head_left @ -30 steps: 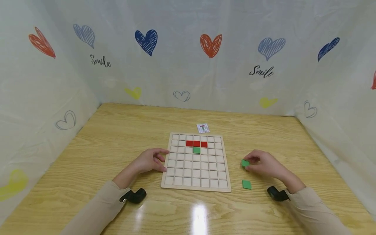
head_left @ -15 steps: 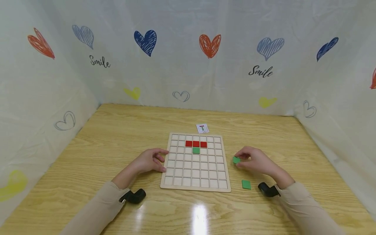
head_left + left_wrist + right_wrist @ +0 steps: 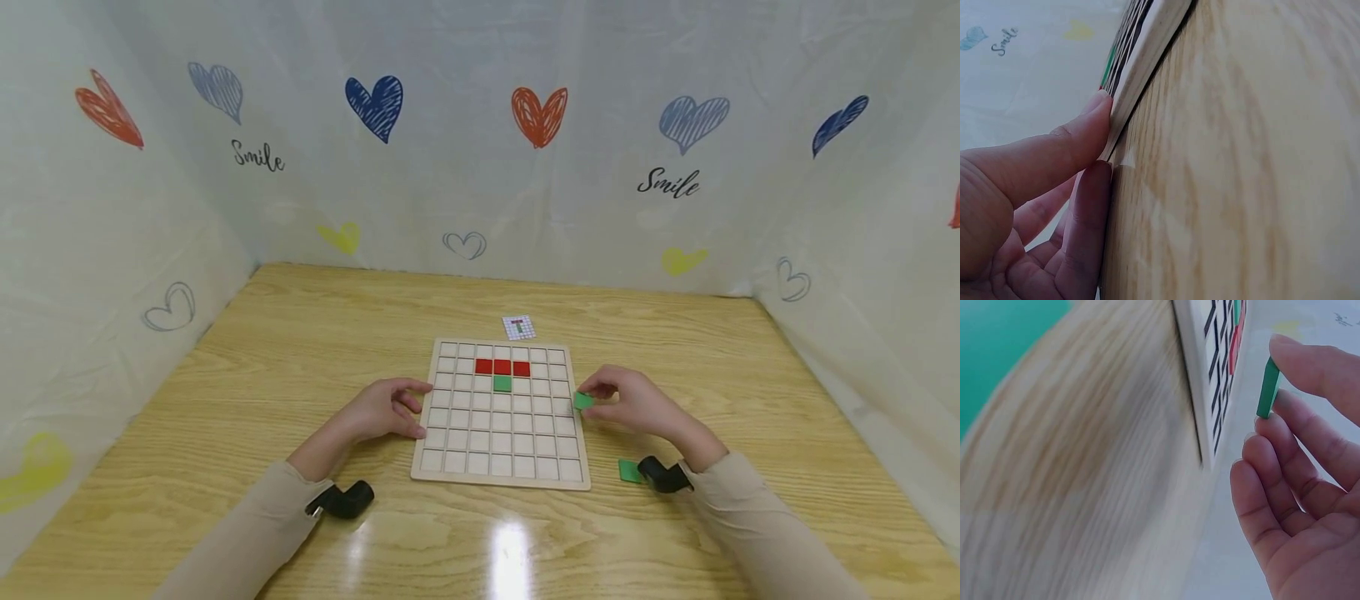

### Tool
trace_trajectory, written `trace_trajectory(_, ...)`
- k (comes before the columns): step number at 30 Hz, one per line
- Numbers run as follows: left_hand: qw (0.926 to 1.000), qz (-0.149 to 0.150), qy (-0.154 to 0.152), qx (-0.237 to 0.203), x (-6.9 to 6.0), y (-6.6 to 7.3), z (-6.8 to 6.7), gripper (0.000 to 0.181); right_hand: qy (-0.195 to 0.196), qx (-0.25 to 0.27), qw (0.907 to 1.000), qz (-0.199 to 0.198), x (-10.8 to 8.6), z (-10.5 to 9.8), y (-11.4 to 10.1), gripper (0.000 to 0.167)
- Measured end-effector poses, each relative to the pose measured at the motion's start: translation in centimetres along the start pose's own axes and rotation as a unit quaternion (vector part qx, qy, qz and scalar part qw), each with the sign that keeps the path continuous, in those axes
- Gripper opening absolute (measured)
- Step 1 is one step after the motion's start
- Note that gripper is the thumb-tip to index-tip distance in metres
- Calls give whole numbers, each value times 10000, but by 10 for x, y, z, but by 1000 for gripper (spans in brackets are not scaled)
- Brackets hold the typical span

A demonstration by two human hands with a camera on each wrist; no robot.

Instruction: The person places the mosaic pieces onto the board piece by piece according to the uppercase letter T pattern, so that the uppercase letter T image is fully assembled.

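Observation:
My right hand (image 3: pixel 633 402) pinches a green square tile (image 3: pixel 583 402) between thumb and fingers, at the right edge of a wooden grid board (image 3: pixel 480 442). In the right wrist view the held tile (image 3: pixel 1268 387) stands edge-on between the fingertips. The left hand (image 3: pixel 378 410) touches the board's left edge with thumb and fingertips; its wrist view shows the thumb (image 3: pixel 1079 140) against the board's side (image 3: pixel 1147 59). A row of red tiles (image 3: pixel 502 367) lies in the grid's second row, with one green tile (image 3: pixel 502 384) directly below the middle one.
A loose green tile (image 3: pixel 628 472) lies right of the board, partly covered by the black right wrist camera (image 3: pixel 662 475). Behind the board lies a small card (image 3: pixel 519 327) with a red and green T pattern. A heart-printed curtain (image 3: pixel 465 192) surrounds the wooden table (image 3: pixel 315 325).
The right hand has carried its green tile leftward from the table to the board's right edge. Its wrist camera now partly covers the loose tile. The left hand stays at the board.

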State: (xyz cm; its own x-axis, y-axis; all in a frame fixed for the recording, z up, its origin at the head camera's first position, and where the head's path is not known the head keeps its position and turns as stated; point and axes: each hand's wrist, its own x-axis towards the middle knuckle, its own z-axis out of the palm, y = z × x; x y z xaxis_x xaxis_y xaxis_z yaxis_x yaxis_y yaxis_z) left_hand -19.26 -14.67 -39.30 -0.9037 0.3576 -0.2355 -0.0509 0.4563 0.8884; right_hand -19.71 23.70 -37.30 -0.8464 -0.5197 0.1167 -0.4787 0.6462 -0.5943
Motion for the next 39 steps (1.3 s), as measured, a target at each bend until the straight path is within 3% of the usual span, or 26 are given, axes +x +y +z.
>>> trace_trajectory(20,10000,43,-18,84,1,0,0,65,-197,157,9995,-189,33,14,-19,24)
trace_trajectory(39,10000,-13,60,59,3,-2,1,65,-616,377,9970,-278,63,33,-36,24)
